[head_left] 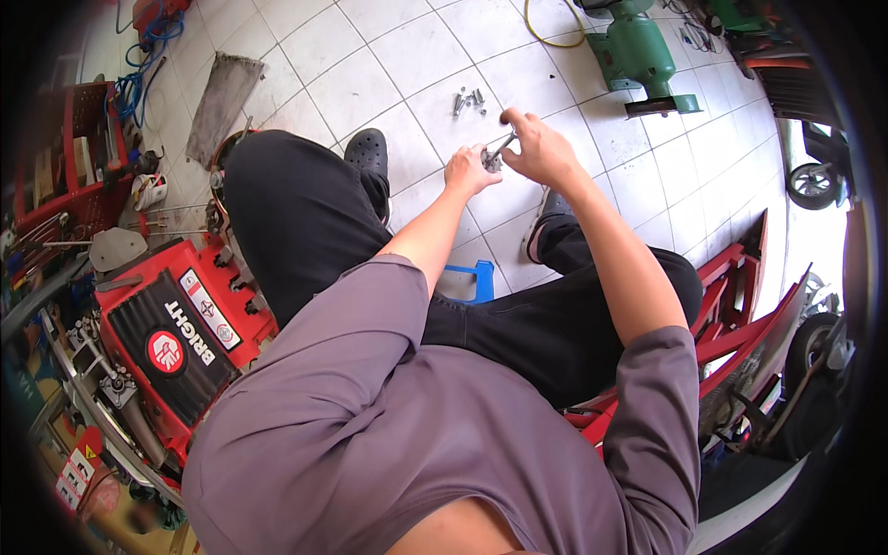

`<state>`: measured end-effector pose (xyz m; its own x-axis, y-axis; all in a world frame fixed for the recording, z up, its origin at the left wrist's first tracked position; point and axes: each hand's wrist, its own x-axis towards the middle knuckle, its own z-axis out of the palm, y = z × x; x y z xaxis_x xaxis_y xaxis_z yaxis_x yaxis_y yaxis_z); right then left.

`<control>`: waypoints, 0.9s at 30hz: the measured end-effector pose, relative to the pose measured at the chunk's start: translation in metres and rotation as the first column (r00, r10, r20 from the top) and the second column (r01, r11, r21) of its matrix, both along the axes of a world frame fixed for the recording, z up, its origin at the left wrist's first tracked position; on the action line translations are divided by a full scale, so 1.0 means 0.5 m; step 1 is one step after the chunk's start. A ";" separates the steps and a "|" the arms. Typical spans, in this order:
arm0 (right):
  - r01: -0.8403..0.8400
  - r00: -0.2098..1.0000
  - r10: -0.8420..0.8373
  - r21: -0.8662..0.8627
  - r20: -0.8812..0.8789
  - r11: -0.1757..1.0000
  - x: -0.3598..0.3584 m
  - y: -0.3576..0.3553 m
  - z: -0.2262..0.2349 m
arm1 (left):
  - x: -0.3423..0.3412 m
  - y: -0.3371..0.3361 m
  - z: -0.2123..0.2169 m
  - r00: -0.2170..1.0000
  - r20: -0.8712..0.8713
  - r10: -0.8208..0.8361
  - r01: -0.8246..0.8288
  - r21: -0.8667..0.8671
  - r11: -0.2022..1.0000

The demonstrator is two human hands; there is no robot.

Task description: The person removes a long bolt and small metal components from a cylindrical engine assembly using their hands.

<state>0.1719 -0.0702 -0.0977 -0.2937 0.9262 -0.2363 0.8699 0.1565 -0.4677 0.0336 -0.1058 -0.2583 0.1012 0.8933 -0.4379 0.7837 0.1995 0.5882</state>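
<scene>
Between my knees, my left hand (470, 172) is closed around a small grey metal part (493, 164). Its exact kind is too small to make out. My right hand (538, 148) pinches a slim metal rod-like tool (502, 148), slanting down to that part. Whether the tool is a wrench or a driver I cannot tell. Both hands are close together above the white tiled floor (407, 55). Just beyond them lie several loose bolts and small metal pieces (470, 100) on the tiles.
A green bench grinder (647, 51) stands at the far right. A red toolbox with a black lid (176, 333) is at my left. A flat grey plate (222, 106) lies on the floor, near a blue hose (143, 79). A blue stool (476, 282) shows beneath me.
</scene>
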 end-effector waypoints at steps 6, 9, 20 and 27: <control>-0.027 0.946 0.041 -0.048 0.321 0.998 0.022 0.003 -0.018 | 0.010 -0.001 -0.001 1.000 0.000 -0.016 0.016 0.048 0.999; -0.108 0.962 0.111 -0.028 0.251 0.994 0.030 0.009 -0.018 | 0.008 -0.003 -0.001 1.000 -0.013 -0.022 0.022 0.020 1.000; 0.057 0.956 -0.026 -0.097 0.293 0.994 0.024 0.022 -0.006 | 0.007 -0.002 0.006 0.999 -0.029 -0.023 0.022 -0.023 0.999; 0.045 0.994 -0.042 -0.031 0.103 0.999 0.000 0.020 0.042 | -0.006 -0.005 -0.003 0.999 -0.036 -0.002 0.002 0.001 1.000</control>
<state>0.1719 -0.0603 -0.0764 -0.2258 0.9289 -0.2934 0.9191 0.1033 -0.3803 0.0309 -0.1085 -0.2600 0.0869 0.8938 -0.4400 0.8049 0.1973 0.5596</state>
